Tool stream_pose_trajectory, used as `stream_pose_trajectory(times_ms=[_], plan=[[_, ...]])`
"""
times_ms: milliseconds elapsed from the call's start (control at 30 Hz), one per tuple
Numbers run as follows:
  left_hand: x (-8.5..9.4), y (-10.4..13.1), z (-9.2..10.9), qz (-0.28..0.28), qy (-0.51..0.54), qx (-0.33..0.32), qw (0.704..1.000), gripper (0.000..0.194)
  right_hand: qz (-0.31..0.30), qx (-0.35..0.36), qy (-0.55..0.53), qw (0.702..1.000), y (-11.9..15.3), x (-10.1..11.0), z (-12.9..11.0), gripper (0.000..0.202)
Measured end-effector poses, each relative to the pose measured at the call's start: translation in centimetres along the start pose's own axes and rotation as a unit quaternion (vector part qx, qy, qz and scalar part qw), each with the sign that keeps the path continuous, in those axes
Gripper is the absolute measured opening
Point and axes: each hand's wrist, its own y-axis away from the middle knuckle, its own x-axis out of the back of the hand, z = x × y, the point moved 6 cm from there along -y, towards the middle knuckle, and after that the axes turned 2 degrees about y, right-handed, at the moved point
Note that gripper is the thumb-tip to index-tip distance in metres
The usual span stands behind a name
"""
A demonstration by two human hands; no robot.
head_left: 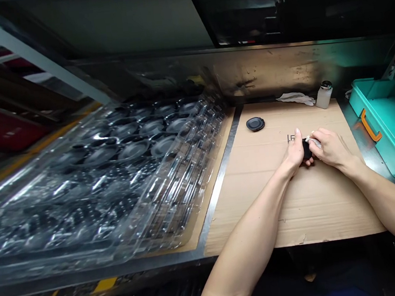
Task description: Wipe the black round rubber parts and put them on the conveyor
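Note:
Over the cardboard sheet (pixel 258 184), my left hand (pixel 295 151) grips a small black part (pixel 307 149) from its left side. My right hand (pixel 329 147) is closed on a white cloth (pixel 313 141), which touches the top of that black part. Another round black part (pixel 255 124) lies on the cardboard, to the left of and beyond my hands. Behind them, near the back edge, are a crumpled white cloth (pixel 296 99) and a small clear bottle (pixel 324 95) with a dark cap, standing upright.
Stacked clear plastic trays (pixel 187 186) cover the left side, with round black parts (pixel 132 150) in their back rows. At the right stands a teal bin (pixel 388 147) with an orange handle (pixel 370 126). A metal panel (pixel 260 73) closes off the back.

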Motion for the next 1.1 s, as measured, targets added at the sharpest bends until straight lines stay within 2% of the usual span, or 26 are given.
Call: stream_pose_trajectory(times_ms=[200,367,567,633,733,933,1100], plan=[[-0.2,-0.2,-0.5,0.005,0.005,0.015,1.000,0.083,0.001,0.041,-0.034,0.999,0.0,0.0,-0.5,0.026],[-0.3,0.0,-0.3,0.005,-0.023,0.008,1.000,0.079,-0.032,0.014,-0.053,0.998,-0.2,-0.2,0.3,0.022],[0.5,0.1,0.4,0.014,0.124,0.081,0.989,0.068,0.023,0.003,-0.171,0.985,-0.8,0.1,2.4,0.021],[0.6,0.0,0.6,0.007,0.143,0.095,0.985,0.064,0.020,-0.023,-0.210,0.977,-0.8,-0.1,2.8,0.022],[0.6,0.0,0.6,-0.004,0.135,0.096,0.986,0.060,0.023,-0.044,-0.212,0.976,-0.8,-0.1,2.5,0.025],[0.1,0.1,0.3,0.010,0.104,0.074,0.992,0.049,0.022,0.025,-0.183,0.983,-0.5,-0.1,0.7,0.022],[-0.2,0.2,0.3,0.004,0.034,0.059,0.998,0.051,0.045,0.066,-0.178,0.981,-0.4,-0.1,0.5,0.017]])
